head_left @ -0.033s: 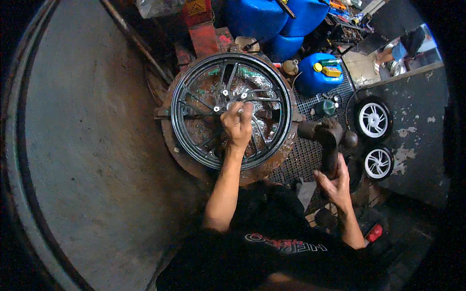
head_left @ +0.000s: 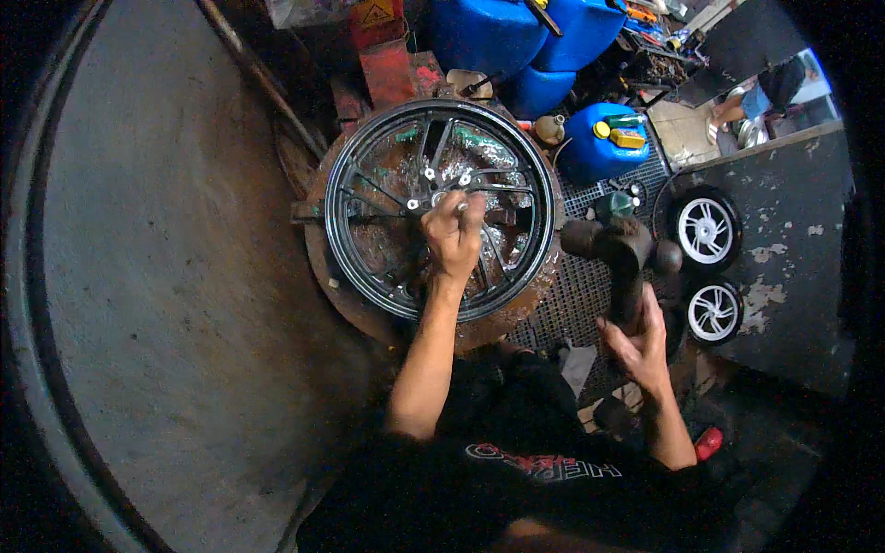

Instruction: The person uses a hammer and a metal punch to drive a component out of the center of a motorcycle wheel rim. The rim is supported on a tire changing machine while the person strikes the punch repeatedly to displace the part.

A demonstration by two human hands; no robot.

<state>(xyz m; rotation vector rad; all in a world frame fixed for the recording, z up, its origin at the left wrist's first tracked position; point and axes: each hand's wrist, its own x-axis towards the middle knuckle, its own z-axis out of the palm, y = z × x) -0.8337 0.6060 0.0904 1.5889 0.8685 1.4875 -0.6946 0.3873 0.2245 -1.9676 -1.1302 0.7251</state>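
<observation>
A black spoked motorcycle wheel rim (head_left: 336, 217) lies flat on a round, rusty, wet stand (head_left: 321, 267). My left hand (head_left: 452, 238) is closed at its hub, fingers wrapped round a small metal piece (head_left: 462, 209). Only the end of that piece shows; the rest is hidden in the fist. Light metal bolt seats ring the hub above the hand. To the right of the rim, my right hand (head_left: 641, 336) grips the handle of a dark hammer (head_left: 627, 253). Its head is raised, with a blunt face toward the rim and a rounded end on the far side.
Two white-spoked wheels with black tyres (head_left: 708, 230) lie at the right by a dark panel (head_left: 784, 240). Blue plastic drums (head_left: 484, 41) and a blue jerrycan (head_left: 590, 157) stand behind. A perforated mat (head_left: 572, 295) covers the floor; a person's leg (head_left: 733, 109) shows far right.
</observation>
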